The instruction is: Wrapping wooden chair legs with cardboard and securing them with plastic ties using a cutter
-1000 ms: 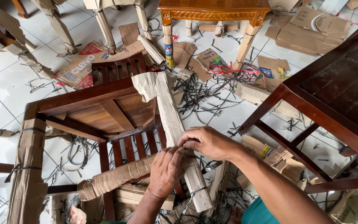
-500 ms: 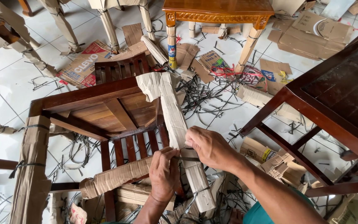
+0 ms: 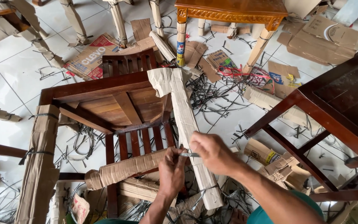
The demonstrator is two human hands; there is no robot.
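Observation:
A dark wooden chair (image 3: pixel 104 103) lies upturned on the tiled floor, its legs pointing towards me. One leg is wrapped in brown cardboard (image 3: pixel 183 120) bound with black strapping. My right hand (image 3: pixel 214 153) pinches a small metal blade (image 3: pixel 189 154), its tip against that wrapped leg. My left hand (image 3: pixel 171 172) is curled around the spot where a cardboard-wrapped crossbar (image 3: pixel 125 170) meets the leg, just below the blade.
Another wrapped chair leg (image 3: pixel 40 166) stands at the left. A dark wooden table frame (image 3: pixel 332 112) is on the right and a lighter carved table (image 3: pixel 233 12) at the back. Cut black straps (image 3: pixel 216 99) and cardboard scraps (image 3: pixel 324 37) litter the floor.
My left hand has gone from lying flat on the wrapping to curling around it. My right hand has shifted slightly, and the blade now shows at its fingertips.

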